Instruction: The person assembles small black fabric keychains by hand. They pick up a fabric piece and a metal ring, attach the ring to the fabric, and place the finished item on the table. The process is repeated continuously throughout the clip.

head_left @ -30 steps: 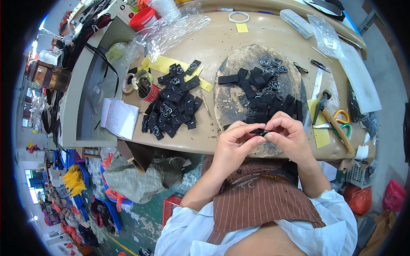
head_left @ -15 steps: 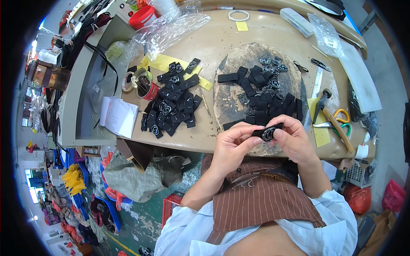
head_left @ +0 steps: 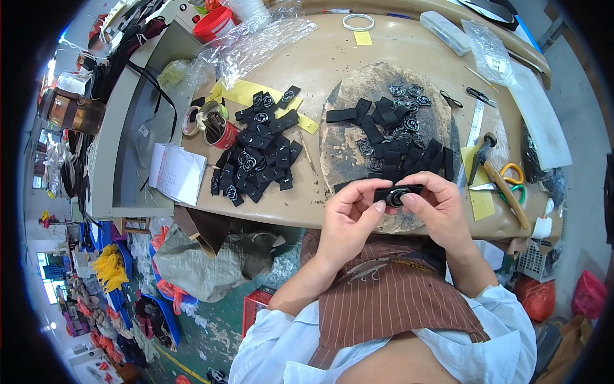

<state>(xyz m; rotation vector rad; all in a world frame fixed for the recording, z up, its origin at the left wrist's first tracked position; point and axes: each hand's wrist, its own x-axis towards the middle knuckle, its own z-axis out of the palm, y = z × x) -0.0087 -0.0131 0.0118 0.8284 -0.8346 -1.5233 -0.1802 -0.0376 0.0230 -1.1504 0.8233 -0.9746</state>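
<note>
Between my two hands is a black strap with a shiny round metal buckle (head_left: 397,194), held near the table's front edge. My left hand (head_left: 348,215) pinches its left end between thumb and fingers. My right hand (head_left: 441,210) grips the right end, thumb against the buckle. Just beyond lies a heap of loose black straps (head_left: 371,131) and round metal buckles (head_left: 403,102) on a worn round board (head_left: 342,150). Further left is a pile of black straps with buckles attached (head_left: 262,153).
At right lie a hammer (head_left: 505,193), scissors (head_left: 513,171) and a steel ruler (head_left: 475,121). A red tin of tools (head_left: 225,136) and a notepad (head_left: 179,178) stand left. Clear plastic film (head_left: 268,45) and a tape ring (head_left: 358,23) lie at the back.
The strap has turned slightly in my fingers and sits more level, a little to the left. My left thumb has shifted up onto it. The piles look unchanged.
</note>
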